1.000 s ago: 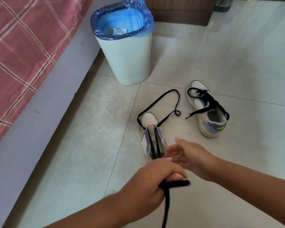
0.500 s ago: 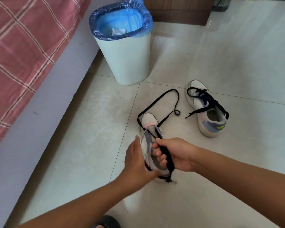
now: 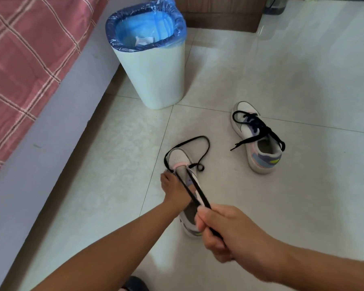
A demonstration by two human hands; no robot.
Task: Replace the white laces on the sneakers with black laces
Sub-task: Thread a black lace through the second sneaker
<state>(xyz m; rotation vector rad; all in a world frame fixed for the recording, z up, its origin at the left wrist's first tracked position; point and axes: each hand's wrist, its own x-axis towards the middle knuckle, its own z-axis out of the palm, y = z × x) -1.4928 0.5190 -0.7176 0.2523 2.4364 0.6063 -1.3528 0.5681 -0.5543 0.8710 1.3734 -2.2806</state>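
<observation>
A white sneaker [image 3: 180,159] with pastel panels lies on the floor tiles, toe pointing away from me. My left hand [image 3: 173,191] presses against its left side, holding it steady. A black lace [image 3: 194,191] runs doubled from the eyelets near the toe back to my right hand [image 3: 225,232], which is closed around both strands and holds them taut above the shoe. The rest of that lace loops loosely on the floor past the toe. A second sneaker [image 3: 258,139], laced in black with loose ends, stands to the right.
A white waste bin [image 3: 155,76] with a blue liner stands beyond the shoes. A bed with a red checked cover [image 3: 23,59] and grey side runs along the left. Dark wooden furniture [image 3: 218,15] sits at the back.
My right hand has drawn the doubled lace back toward me and up, tightening it. My left hand slid forward along the sneaker's left side. The loop past the toe has shrunk slightly.
</observation>
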